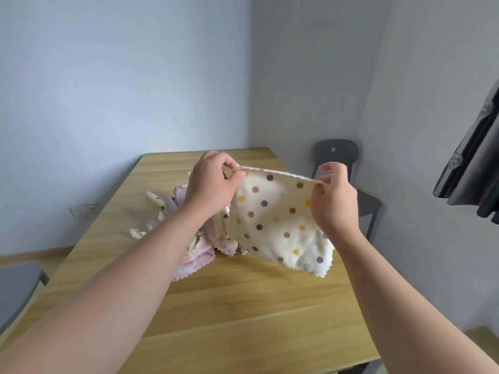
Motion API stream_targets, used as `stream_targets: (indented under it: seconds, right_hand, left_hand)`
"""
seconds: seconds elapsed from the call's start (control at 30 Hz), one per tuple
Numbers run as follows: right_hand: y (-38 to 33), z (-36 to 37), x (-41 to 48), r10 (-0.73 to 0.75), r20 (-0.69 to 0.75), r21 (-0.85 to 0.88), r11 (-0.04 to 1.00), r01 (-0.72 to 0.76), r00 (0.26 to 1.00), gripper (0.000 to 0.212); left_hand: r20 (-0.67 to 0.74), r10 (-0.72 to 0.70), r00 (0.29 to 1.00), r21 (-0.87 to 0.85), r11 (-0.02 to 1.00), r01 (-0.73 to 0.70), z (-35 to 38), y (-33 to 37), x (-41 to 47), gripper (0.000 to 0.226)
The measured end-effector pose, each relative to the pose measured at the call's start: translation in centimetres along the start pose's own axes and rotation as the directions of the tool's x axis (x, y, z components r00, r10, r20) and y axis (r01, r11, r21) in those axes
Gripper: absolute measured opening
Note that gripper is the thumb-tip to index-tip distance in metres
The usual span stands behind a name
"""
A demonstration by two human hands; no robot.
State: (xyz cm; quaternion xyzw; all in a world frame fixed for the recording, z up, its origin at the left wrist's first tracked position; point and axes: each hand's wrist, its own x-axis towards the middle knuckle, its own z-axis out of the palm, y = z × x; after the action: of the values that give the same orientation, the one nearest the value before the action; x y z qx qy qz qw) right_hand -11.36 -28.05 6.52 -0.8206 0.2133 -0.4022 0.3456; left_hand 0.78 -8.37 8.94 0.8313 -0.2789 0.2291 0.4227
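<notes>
A cream cloth with purple, brown and yellow dots (272,220) hangs above the wooden table (243,306), stretched by its top edge. My left hand (210,184) pinches the cloth's upper left corner. My right hand (333,201) pinches the upper right corner. The cloth's lower edge droops onto the table. Behind and under my left arm lies a heap of other small cloths (189,249), pink and cream with zigzag edges, partly hidden by the arm.
A dark grey chair (351,184) stands at the table's far right corner. Another grey chair seat (19,287) shows at the left. A wall socket (85,210) sits low on the left wall. Dark fabric (472,163) hangs at the right edge.
</notes>
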Motion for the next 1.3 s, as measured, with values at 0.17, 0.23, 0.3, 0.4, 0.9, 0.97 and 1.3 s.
stream_targets:
  seconds: [0.17, 0.23, 0.3, 0.4, 0.9, 0.97, 1.3]
  right_hand:
    - [1.7, -1.3, 0.2, -0.069, -0.012, -0.099, 0.993, 0.067, 0.998, 0.031]
    - [2.4, -1.7, -0.3, -0.089, -0.013, -0.102, 0.991, 0.087, 0.996, 0.028]
    - [3.2, -2.1, -1.3, -0.097, 0.006, -0.099, 0.99, 0.098, 0.995, 0.024]
    - [4.8, -2.5, -3.2, -0.144, 0.185, -0.107, 0.981, 0.165, 0.972, 0.016]
    - [6.8, -3.1, -11.6, 0.179, 0.843, -0.3, 0.939, 0.166, 0.508, 0.038]
    - [7.2, -3.3, -12.1, 0.191, 0.84, -0.291, 0.949, 0.124, 0.508, 0.034]
    - [8.6, -1.6, -12.4, 0.211, 0.785, -0.206, 0.976, -0.076, 0.583, 0.017]
  left_hand:
    - [0.174, -0.131, 0.976, -0.24, 0.956, 0.171, -0.2, 0.2, -1.2, 0.015]
    - [0.231, -0.125, 0.965, -0.253, 0.95, 0.184, -0.7, 0.0, -2.2, 0.013]
    - [0.277, -0.111, 0.954, -0.223, 0.959, 0.176, -1.1, -0.3, -3.5, 0.012]
    - [0.33, -0.125, 0.936, -0.201, 0.959, 0.199, -1.5, -2.0, -6.2, 0.014]
    - [0.577, -0.287, 0.765, 0.119, 0.956, 0.269, -3.1, -7.6, -20.0, 0.01]
    - [0.583, -0.3, 0.755, 0.125, 0.952, 0.281, -3.4, -7.6, -20.7, 0.012]
    - [0.506, -0.371, 0.779, 0.13, 0.925, 0.356, -3.2, -8.8, -20.9, 0.031]
